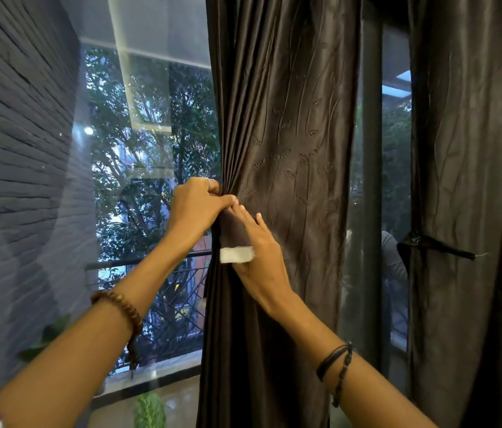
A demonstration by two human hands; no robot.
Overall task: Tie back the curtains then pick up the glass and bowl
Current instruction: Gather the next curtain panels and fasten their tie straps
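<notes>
A dark brown curtain (pixel 290 118) hangs in the middle of the window, bunched at hand height. My left hand (pixel 195 203) grips its gathered left edge, fingers curled round the folds. A dark tie-back strap (pixel 233 233) with a white patch (pixel 236 254) at its end hangs down just below that grip. My right hand (pixel 259 251) lies over the strap with straight fingers, fingertips touching the left hand. A second curtain (pixel 472 149) at the right is held in by its own dark tie (pixel 435 244). No glass or bowl is in view.
A large window pane (pixel 138 180) shows trees and a balcony railing outside. A grey brick wall (pixel 21 149) stands at the left. A dark vertical window post (pixel 371 180) separates the two curtains. Green plant leaves (pixel 151 409) show at the bottom.
</notes>
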